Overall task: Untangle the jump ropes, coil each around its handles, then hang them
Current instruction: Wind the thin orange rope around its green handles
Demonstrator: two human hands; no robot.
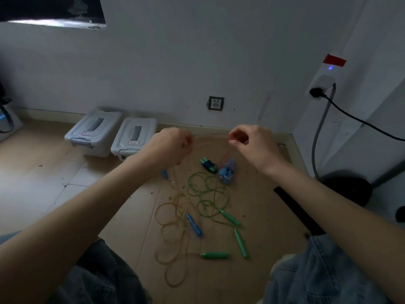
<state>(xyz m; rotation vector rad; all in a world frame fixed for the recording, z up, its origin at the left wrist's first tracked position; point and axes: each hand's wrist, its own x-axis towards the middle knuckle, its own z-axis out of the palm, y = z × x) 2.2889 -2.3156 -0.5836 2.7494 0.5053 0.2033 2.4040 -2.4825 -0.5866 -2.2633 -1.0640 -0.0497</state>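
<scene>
My left hand (169,145) and my right hand (252,141) are raised side by side, each pinching a thin orange rope (210,137) stretched taut between them. The rope drops to tangled orange loops (173,244) on the cardboard (263,216). A blue handle (164,174) dangles under my left hand; another blue handle (195,226) lies among the loops. A green rope (206,189) lies in loose coils with three green handles (230,217), (241,243), (214,255) nearby. Two coiled ropes, one dark with green handles (208,165) and one blue-white (228,171), rest further back.
Two grey lidded plastic boxes (94,132) (133,139) stand against the wall at the left. A wall socket (215,103) sits low on the wall. A black cable (361,121) runs from a plug at the right. A round black base (348,189) stands right; my knees frame the bottom.
</scene>
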